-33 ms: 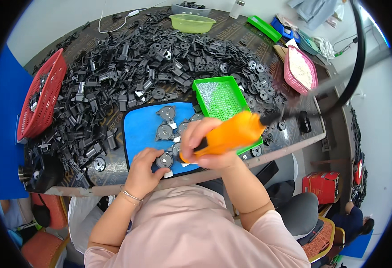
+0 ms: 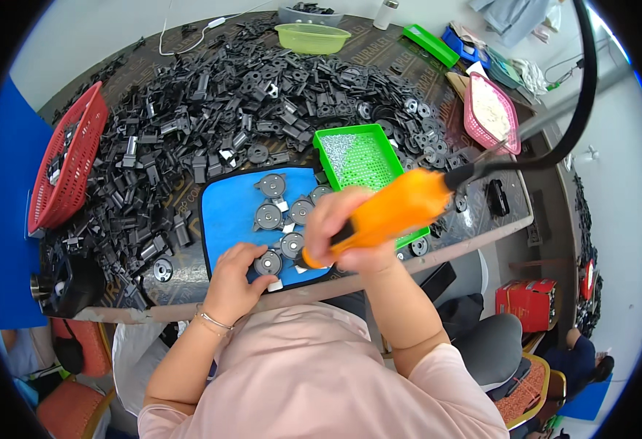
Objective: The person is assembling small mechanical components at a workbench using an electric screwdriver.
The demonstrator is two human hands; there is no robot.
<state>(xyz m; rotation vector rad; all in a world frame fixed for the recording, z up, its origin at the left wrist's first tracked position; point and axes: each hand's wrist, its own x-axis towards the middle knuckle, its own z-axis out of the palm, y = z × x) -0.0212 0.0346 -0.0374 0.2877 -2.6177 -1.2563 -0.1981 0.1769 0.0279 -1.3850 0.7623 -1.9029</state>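
In my right hand (image 2: pixel 346 227) is an orange electric screwdriver (image 2: pixel 401 208), tilted, its black cable running up to the right. Its dark tip end points down at the front of a blue mat (image 2: pixel 226 208), close to the round parts; whether it touches one is hidden. My left hand (image 2: pixel 237 274) has its thumb and fingers around a round dark grey part (image 2: pixel 269 263) at the mat's front edge. Several more such discs with small white tabs lie on the mat, among them one disc (image 2: pixel 270 186) at the back. Small silver pieces fill one corner of a green perforated tray (image 2: pixel 379 175).
A big heap of black plastic parts (image 2: pixel 211 110) covers the table behind the mat. A red basket (image 2: pixel 69 157) stands at the left, a pink basket (image 2: pixel 491 117) at the right. A yellow-green bowl (image 2: pixel 311 38) stands at the back. A black device (image 2: pixel 80 282) sits at the front left.
The right hand and the screwdriver have shifted slightly to the right and up. The left hand stays on the same round part.
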